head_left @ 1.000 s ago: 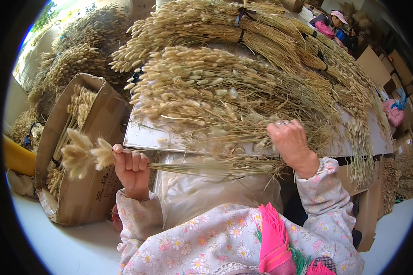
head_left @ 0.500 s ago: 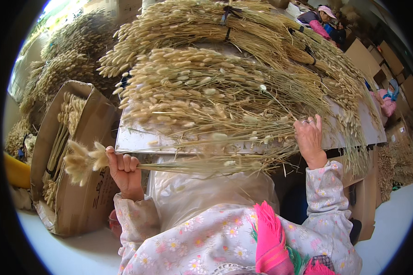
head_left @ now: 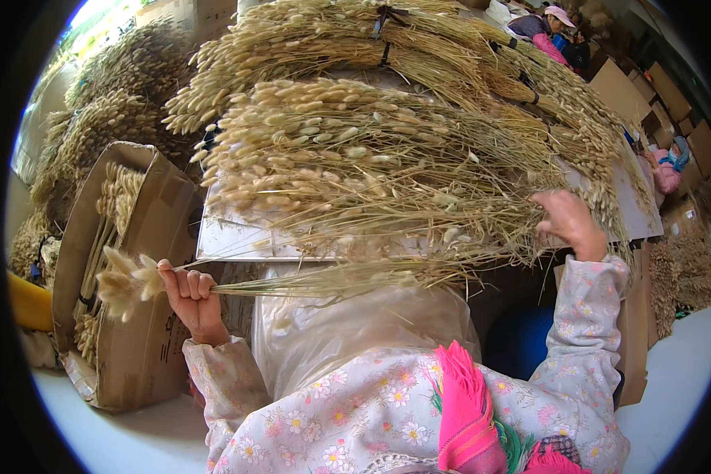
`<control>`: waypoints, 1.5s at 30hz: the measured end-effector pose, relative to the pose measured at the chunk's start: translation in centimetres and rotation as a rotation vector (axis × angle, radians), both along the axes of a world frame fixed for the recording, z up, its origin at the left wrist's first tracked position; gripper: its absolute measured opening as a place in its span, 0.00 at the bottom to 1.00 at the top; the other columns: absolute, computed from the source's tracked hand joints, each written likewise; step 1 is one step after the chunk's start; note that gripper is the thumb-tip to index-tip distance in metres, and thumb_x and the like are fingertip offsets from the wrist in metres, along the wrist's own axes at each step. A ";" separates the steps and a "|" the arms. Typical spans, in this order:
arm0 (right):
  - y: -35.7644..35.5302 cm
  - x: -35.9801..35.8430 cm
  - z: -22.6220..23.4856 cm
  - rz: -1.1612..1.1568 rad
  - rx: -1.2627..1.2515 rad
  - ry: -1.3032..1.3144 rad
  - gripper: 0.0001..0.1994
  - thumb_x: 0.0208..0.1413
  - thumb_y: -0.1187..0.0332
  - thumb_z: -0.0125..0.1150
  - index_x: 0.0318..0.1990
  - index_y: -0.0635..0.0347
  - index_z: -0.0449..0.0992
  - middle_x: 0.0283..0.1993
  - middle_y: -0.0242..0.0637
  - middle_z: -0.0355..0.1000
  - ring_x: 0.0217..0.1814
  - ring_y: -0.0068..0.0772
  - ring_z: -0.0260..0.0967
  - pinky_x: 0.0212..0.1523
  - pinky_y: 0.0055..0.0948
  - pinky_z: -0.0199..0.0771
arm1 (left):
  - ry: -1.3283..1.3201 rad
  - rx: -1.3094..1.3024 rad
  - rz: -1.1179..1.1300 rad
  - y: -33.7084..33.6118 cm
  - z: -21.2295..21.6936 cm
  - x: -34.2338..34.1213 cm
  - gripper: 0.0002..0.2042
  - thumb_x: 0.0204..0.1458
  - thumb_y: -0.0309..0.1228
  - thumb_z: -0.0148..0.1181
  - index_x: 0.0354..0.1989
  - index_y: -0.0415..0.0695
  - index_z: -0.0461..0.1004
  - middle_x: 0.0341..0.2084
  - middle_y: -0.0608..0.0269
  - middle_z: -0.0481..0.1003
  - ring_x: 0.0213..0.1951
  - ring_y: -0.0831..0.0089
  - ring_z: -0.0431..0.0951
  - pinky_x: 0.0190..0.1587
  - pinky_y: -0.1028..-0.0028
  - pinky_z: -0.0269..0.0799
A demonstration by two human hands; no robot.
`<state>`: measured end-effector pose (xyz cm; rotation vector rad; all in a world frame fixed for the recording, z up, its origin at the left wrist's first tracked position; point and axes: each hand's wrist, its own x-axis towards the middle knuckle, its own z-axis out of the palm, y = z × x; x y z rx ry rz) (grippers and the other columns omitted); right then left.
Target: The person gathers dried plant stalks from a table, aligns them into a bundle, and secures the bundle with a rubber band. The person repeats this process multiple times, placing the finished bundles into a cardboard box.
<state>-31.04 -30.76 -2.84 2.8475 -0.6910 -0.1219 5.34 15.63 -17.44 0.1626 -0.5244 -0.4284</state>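
Note:
My left hand [head_left: 193,300] is closed around a small bunch of dried bunny-tail grass [head_left: 126,283], just below its fluffy cream heads. The stems stretch right from my fist along the table's near edge, over a plastic sheet. My right hand [head_left: 570,223] is at the stem ends of a large loose pile of bunny-tail grass [head_left: 332,154], its fingers curved and apart with nothing visible between them. The pile lies across the white table [head_left: 241,237], heads to the left and tangled stems to the right.
Tied grass bundles [head_left: 355,47] lie behind the pile. On the left stands a cardboard box [head_left: 154,237] with grass in it, and grass heaps [head_left: 126,103] beyond. Translucent plastic [head_left: 355,324] hangs before me. Two people [head_left: 545,35] work at the far right among cartons.
My left hand has moved left and slightly down with its bunch. My right hand has shifted right, and its fingers have spread away from the stems.

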 end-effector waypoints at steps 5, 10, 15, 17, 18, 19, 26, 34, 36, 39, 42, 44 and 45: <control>6.1 7.1 7.5 0.259 0.215 -0.224 0.24 0.47 0.64 0.67 0.54 0.54 0.72 0.52 0.43 0.73 0.49 0.46 0.72 0.51 0.38 0.71 | -0.094 -0.046 -0.076 -0.3 2.4 -0.8 0.09 0.64 0.33 0.46 0.41 0.45 0.72 0.10 0.76 0.46 0.12 0.84 0.42 0.16 0.78 0.40; 16.4 17.5 2.6 0.910 0.417 -0.608 0.38 0.50 0.47 0.62 0.61 0.67 0.63 0.60 0.54 0.64 0.64 0.50 0.60 0.64 0.42 0.58 | -0.252 -0.004 -0.090 -1.2 5.3 -2.3 0.05 0.62 0.32 0.51 0.39 0.46 0.73 0.08 0.77 0.50 0.10 0.85 0.45 0.15 0.78 0.42; 24.7 23.2 -2.1 0.885 0.633 -0.239 0.17 0.55 0.59 0.59 0.44 0.63 0.70 0.37 0.46 0.72 0.38 0.44 0.73 0.38 0.39 0.73 | -0.242 0.179 0.061 -1.7 6.8 -3.5 0.06 0.61 0.35 0.52 0.37 0.47 0.70 0.11 0.79 0.51 0.11 0.85 0.46 0.16 0.78 0.45; 24.3 23.1 -3.2 0.889 0.622 -0.272 0.07 0.57 0.66 0.56 0.33 0.59 0.68 0.26 0.40 0.68 0.25 0.39 0.70 0.25 0.36 0.69 | -0.108 0.278 0.118 -1.7 6.9 -3.8 0.09 0.62 0.38 0.51 0.39 0.46 0.69 0.10 0.80 0.46 0.12 0.85 0.44 0.17 0.78 0.42; 23.5 22.5 -3.7 0.955 0.578 -0.322 0.07 0.57 0.66 0.56 0.32 0.58 0.68 0.25 0.41 0.67 0.26 0.39 0.70 0.25 0.36 0.69 | -0.044 0.278 0.114 -1.8 6.9 -3.7 0.10 0.63 0.39 0.50 0.39 0.46 0.68 0.11 0.80 0.45 0.12 0.85 0.43 0.17 0.78 0.42; 22.6 21.8 -4.1 0.976 0.525 -0.303 0.07 0.57 0.67 0.55 0.30 0.58 0.68 0.25 0.42 0.66 0.26 0.39 0.70 0.24 0.36 0.68 | -0.077 0.306 0.133 -1.9 6.9 -3.5 0.08 0.64 0.37 0.46 0.43 0.47 0.69 0.10 0.79 0.45 0.12 0.85 0.43 0.17 0.78 0.43; 15.0 17.1 -3.1 0.715 0.695 0.219 0.13 0.61 0.61 0.48 0.29 0.59 0.71 0.24 0.45 0.70 0.28 0.51 0.69 0.30 0.44 0.69 | 0.278 0.436 0.189 -2.9 6.6 -2.7 0.08 0.60 0.34 0.55 0.40 0.43 0.72 0.10 0.80 0.48 0.12 0.86 0.47 0.17 0.80 0.42; 17.1 18.6 -1.0 0.593 1.040 -0.091 0.12 0.57 0.65 0.59 0.42 0.65 0.75 0.26 0.46 0.71 0.26 0.38 0.70 0.29 0.33 0.68 | 0.222 0.574 0.224 -3.8 7.6 -3.6 0.10 0.61 0.35 0.54 0.41 0.42 0.71 0.10 0.80 0.46 0.11 0.87 0.42 0.17 0.80 0.40; 19.0 19.7 -1.9 0.576 1.206 -0.180 0.11 0.58 0.66 0.58 0.42 0.65 0.75 0.25 0.45 0.71 0.25 0.31 0.70 0.28 0.30 0.69 | 0.220 0.577 0.229 -3.8 8.1 -3.9 0.10 0.61 0.36 0.54 0.42 0.41 0.71 0.10 0.80 0.46 0.11 0.87 0.43 0.17 0.80 0.41; 20.5 20.8 -3.2 0.620 1.186 -0.186 0.10 0.62 0.67 0.53 0.43 0.63 0.78 0.23 0.30 0.71 0.23 0.15 0.65 0.23 0.20 0.64 | 0.236 0.568 0.235 -3.5 8.5 -4.0 0.11 0.61 0.36 0.54 0.43 0.41 0.71 0.10 0.80 0.47 0.11 0.86 0.43 0.17 0.80 0.41; 21.0 20.7 -4.1 0.525 1.270 -0.197 0.12 0.64 0.67 0.50 0.43 0.63 0.79 0.22 0.29 0.70 0.22 0.14 0.64 0.23 0.19 0.65 | 0.266 0.555 0.229 -3.5 8.6 -4.0 0.11 0.61 0.36 0.54 0.44 0.42 0.71 0.10 0.80 0.47 0.11 0.86 0.43 0.17 0.80 0.41; 21.0 20.7 -4.4 0.536 1.303 -0.263 0.12 0.64 0.68 0.49 0.44 0.65 0.78 0.23 0.30 0.72 0.21 0.16 0.66 0.23 0.18 0.68 | 0.256 0.544 0.208 -3.7 8.6 -4.1 0.12 0.61 0.36 0.54 0.45 0.42 0.71 0.10 0.80 0.47 0.11 0.86 0.43 0.17 0.80 0.41; 21.0 20.7 -4.4 0.514 1.319 -0.287 0.12 0.64 0.68 0.49 0.44 0.66 0.78 0.24 0.31 0.73 0.21 0.16 0.67 0.23 0.19 0.69 | 0.263 0.546 0.202 -3.9 8.6 -4.2 0.12 0.61 0.37 0.53 0.46 0.42 0.71 0.10 0.80 0.47 0.11 0.86 0.43 0.17 0.80 0.41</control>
